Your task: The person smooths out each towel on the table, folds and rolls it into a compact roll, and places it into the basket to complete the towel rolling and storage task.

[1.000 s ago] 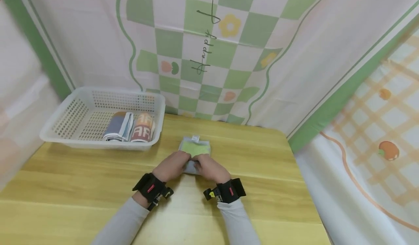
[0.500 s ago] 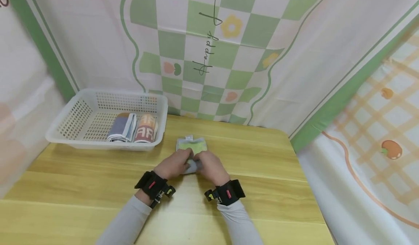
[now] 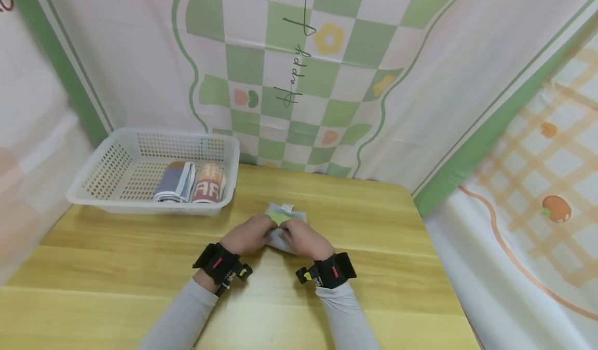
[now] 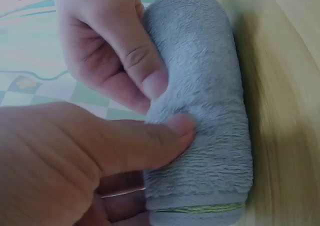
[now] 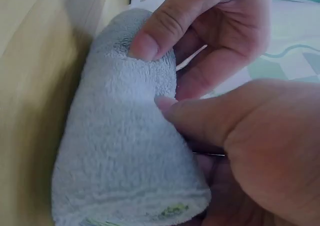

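Observation:
A grey towel [image 3: 280,242] with a light green patch lies on the table in front of me, its near part rolled up. My left hand [image 3: 249,234] grips the roll from the left, and my right hand [image 3: 307,239] grips it from the right. In the left wrist view, the left thumb presses on the fuzzy grey roll [image 4: 210,81], fingers curled behind it. Seen from the right wrist, the right thumb touches the side of the roll [image 5: 120,121], its fingers partly hidden beneath. A white tag [image 3: 287,207] sticks out at the towel's far edge.
A white perforated plastic basket [image 3: 145,207] stands at the back left of the wooden table [image 3: 374,225]. Inside are a folded blue-grey cloth [image 3: 171,183] and a rolled orange and maroon cloth [image 3: 207,188]. A checked curtain [image 3: 280,69] hangs behind the table.
The towel has shifted slightly right and turned, its tagged far edge coming nearer to the hands. Both hands have stayed on the roll, with the right moving slightly right.

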A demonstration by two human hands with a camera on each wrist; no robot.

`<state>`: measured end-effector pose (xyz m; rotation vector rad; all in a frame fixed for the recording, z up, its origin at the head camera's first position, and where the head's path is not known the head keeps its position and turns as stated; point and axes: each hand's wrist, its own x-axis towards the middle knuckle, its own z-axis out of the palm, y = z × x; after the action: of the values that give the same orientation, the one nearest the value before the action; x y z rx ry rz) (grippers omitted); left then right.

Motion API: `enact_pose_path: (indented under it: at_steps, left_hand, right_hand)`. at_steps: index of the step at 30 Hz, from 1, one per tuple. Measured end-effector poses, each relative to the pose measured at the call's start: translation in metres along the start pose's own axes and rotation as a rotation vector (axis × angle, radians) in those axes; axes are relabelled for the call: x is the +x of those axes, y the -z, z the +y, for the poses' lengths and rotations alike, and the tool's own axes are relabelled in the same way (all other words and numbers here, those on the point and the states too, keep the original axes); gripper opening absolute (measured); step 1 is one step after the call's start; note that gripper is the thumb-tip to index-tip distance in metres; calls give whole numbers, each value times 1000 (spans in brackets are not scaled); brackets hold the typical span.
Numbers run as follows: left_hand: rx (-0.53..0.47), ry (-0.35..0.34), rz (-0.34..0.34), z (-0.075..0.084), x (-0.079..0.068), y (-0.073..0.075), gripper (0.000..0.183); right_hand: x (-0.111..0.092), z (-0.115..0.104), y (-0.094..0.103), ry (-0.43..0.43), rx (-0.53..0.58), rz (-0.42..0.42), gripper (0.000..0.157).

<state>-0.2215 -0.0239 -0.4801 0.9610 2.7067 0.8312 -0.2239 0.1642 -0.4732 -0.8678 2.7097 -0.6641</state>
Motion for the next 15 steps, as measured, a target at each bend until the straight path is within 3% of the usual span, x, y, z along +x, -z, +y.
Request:
enact_pose_path:
  at_steps: [4, 8, 10, 15]
  left_hand:
    - [-19, 22, -56, -4, 4, 2, 16]
    - [-54, 57, -87, -5, 3, 3, 16]
    - [-86, 70, -60, -4, 1, 5, 11]
    - [-125, 49, 39, 1, -4, 14, 20]
  right_hand:
    - [-2, -6, 9, -47, -10, 61, 14]
    - [-9, -11, 14, -61, -44, 59, 31]
    - [-11, -12, 14, -50, -57, 43, 33]
    - [-11, -9, 15, -33, -36, -56, 13]
